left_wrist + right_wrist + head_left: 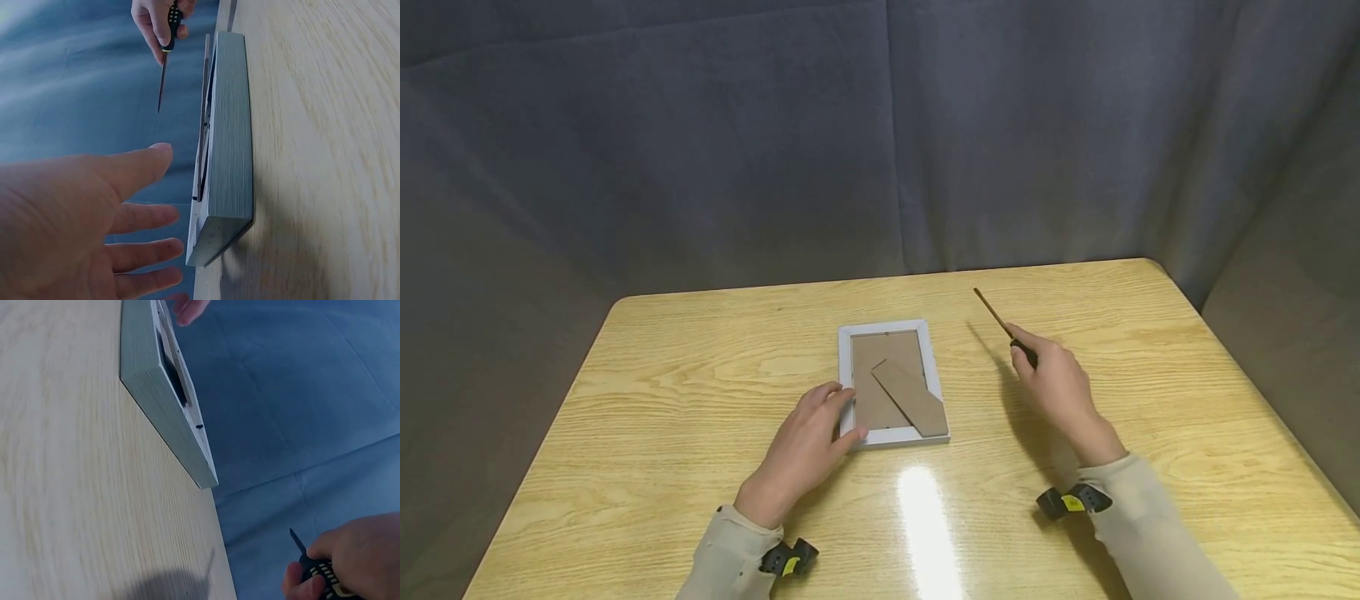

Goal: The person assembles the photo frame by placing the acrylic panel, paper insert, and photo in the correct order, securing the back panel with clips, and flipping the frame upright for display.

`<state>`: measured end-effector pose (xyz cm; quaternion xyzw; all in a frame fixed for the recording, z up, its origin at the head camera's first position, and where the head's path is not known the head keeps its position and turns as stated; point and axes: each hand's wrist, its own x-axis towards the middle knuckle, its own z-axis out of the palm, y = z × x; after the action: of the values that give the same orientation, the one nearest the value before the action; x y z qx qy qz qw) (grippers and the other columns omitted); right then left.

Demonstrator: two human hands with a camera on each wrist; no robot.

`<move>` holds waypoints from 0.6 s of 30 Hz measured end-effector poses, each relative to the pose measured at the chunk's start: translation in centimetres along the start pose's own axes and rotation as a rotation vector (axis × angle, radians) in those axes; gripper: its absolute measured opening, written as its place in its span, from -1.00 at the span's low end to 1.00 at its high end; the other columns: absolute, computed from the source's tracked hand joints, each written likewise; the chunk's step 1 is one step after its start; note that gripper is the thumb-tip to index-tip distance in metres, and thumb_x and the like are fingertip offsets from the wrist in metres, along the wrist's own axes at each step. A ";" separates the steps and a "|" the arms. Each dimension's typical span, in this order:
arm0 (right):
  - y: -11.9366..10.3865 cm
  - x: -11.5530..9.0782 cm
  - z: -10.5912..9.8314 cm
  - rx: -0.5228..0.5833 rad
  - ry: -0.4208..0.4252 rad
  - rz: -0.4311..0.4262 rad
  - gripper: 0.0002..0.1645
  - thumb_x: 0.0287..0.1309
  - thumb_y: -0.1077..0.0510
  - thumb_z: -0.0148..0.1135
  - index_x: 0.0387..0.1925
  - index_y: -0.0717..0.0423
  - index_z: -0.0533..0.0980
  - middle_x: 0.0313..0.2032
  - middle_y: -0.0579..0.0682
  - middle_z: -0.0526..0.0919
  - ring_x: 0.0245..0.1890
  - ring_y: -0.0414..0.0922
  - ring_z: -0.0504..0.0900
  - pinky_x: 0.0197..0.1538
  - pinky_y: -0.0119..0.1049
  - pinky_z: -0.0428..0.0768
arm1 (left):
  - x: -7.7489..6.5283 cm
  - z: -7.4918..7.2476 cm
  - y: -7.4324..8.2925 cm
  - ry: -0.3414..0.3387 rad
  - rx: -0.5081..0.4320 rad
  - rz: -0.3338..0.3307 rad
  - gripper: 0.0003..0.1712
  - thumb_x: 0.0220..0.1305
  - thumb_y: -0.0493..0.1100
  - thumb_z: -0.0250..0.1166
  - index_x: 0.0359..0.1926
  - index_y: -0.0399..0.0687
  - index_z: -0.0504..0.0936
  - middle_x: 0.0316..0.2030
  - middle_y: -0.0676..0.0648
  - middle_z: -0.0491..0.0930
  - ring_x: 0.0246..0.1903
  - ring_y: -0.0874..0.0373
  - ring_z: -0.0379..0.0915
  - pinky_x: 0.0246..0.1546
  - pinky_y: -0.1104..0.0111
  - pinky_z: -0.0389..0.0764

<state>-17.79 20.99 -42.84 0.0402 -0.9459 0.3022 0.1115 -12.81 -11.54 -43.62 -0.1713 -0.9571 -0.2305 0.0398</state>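
A white picture frame (846, 358) lies face down on the table, its brown backing board (868, 404) facing up. The slanted stand leg (917, 398) lies over the backing and reaches the lower right corner. Close by the frame's lower left side is my left hand (805, 442), fingers extended; in the left wrist view a gap shows between them and the frame (231, 125). Right of the frame, my right hand (1060, 383) grips a screwdriver (994, 313) by its black and yellow handle (322, 575). The screwdriver's shaft points up and left, above the table.
The wooden table (685, 400) has rounded far corners and a bright light reflection near its front. Dark grey curtains (760, 150) hang behind it and at both sides. Each sleeve carries a black wrist camera, one on the left (788, 558) and one on the right (1073, 500).
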 end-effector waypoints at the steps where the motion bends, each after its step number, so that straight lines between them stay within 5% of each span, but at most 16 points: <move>1: -0.1 0.0 0.1 -0.003 -0.006 0.001 -0.48 0.33 0.05 -0.02 0.29 -0.01 0.40 -0.38 0.09 0.61 -0.76 -0.14 0.26 -0.73 -0.28 0.24 | 0.0 0.0 0.0 0.000 0.003 0.001 -0.32 0.14 0.09 0.29 0.20 -0.20 0.49 0.21 -0.26 0.40 0.23 -0.11 0.25 0.19 0.06 0.33; 5: -0.7 -0.3 0.5 -0.007 -0.027 0.002 -0.49 0.32 0.04 -0.02 0.29 -0.06 0.41 -0.50 0.05 0.55 -0.76 -0.14 0.26 -0.73 -0.29 0.24 | 0.1 0.1 -0.1 -0.002 0.008 0.002 -0.32 0.15 0.09 0.28 0.21 -0.21 0.47 0.21 -0.25 0.40 0.24 -0.11 0.24 0.20 0.06 0.31; 18: -3.1 -1.3 2.8 -0.042 -0.084 -0.057 -0.51 0.30 0.03 0.01 0.25 -0.13 0.45 -0.44 0.06 0.59 -0.70 -0.15 0.20 -0.71 -0.27 0.21 | 0.0 0.4 -0.5 -0.034 0.013 0.008 -0.14 0.10 0.12 0.31 0.30 -0.32 0.34 0.29 -0.29 0.30 0.29 -0.15 0.18 0.25 0.06 0.24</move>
<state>-16.64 16.88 -43.63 0.0772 -0.9543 0.2769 0.0811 -12.95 -11.76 -44.18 -0.1789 -0.9584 -0.2211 0.0256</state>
